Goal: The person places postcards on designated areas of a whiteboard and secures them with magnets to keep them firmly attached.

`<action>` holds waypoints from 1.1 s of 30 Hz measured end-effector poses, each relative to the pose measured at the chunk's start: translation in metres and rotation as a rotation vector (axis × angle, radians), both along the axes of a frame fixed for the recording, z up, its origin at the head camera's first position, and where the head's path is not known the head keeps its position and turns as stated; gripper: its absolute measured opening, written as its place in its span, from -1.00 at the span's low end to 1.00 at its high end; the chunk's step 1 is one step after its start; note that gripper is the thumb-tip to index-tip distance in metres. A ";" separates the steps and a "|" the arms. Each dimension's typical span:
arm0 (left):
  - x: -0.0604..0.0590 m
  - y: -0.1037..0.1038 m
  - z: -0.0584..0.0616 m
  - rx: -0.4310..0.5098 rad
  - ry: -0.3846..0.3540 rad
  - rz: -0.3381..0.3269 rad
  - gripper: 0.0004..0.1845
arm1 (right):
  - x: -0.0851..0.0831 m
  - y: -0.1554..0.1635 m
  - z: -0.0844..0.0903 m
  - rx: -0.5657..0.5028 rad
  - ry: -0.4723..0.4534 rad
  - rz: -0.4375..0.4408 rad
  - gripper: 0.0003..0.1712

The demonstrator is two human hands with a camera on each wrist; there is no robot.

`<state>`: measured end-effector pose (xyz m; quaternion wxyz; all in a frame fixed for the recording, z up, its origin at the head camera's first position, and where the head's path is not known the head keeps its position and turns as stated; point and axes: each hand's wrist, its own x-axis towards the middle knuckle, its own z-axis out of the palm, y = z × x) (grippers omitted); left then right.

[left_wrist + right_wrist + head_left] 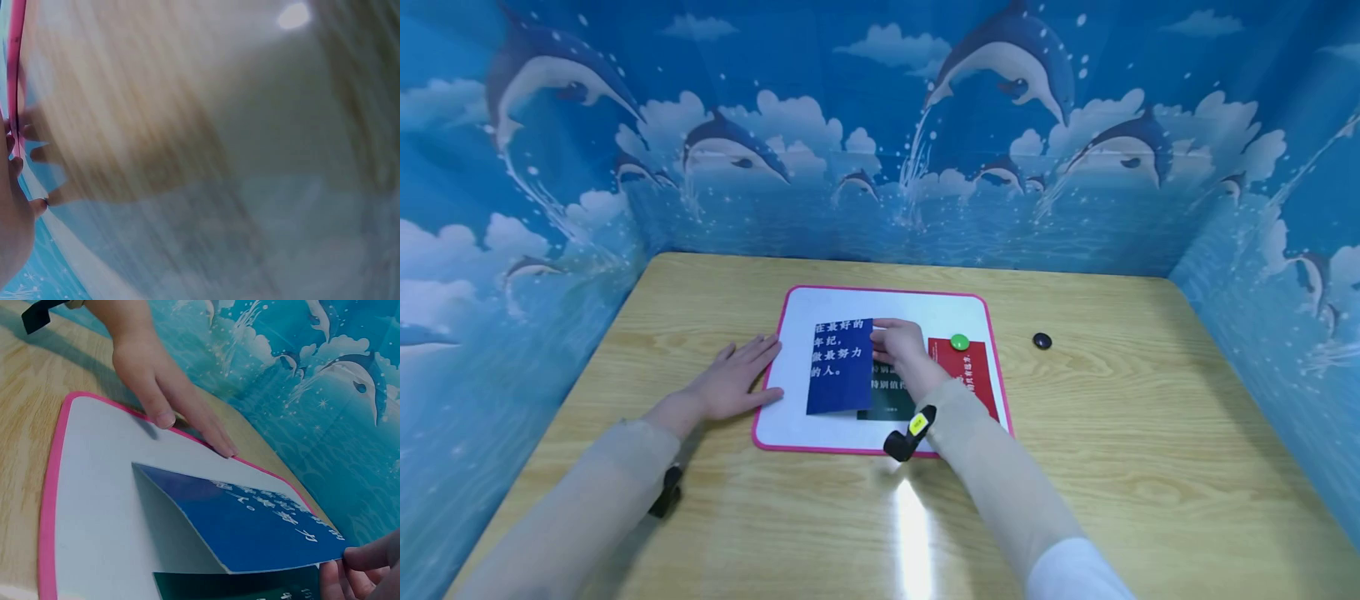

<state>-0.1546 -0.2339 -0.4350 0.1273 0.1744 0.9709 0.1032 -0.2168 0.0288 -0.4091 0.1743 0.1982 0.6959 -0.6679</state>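
Note:
My right hand [904, 352] pinches the right edge of a blue card [841, 387] printed with white Chinese characters. In the right wrist view the card [262, 531] is tilted up off a pink-edged whiteboard [103, 487], with a shadow under it. A dark green card [887, 402] lies on the board, partly hidden by the blue card and my right hand. On the board's right side, a green round magnet [959, 342] sits on the top of a red card [973, 375]. My left hand [733, 385] rests at the board's left edge, fingers straight.
A black round piece [1042, 341], perhaps a magnet, lies on the wooden table [1112, 400] to the right of the board. Cloth with dolphins [1000, 67] hangs behind the table and along both sides. My right forearm covers the board's lower right part.

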 end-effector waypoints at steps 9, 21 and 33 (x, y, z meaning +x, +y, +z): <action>0.000 0.001 0.002 0.003 0.010 -0.008 -0.09 | -0.001 -0.001 0.003 -0.001 -0.013 0.102 -0.59; 0.002 0.008 0.005 0.005 0.045 -0.047 -0.11 | 0.000 0.005 0.022 0.193 -0.015 0.448 -0.44; 0.008 0.046 0.014 0.060 0.066 -0.196 -0.24 | -0.002 0.031 0.030 0.242 0.004 0.409 -0.44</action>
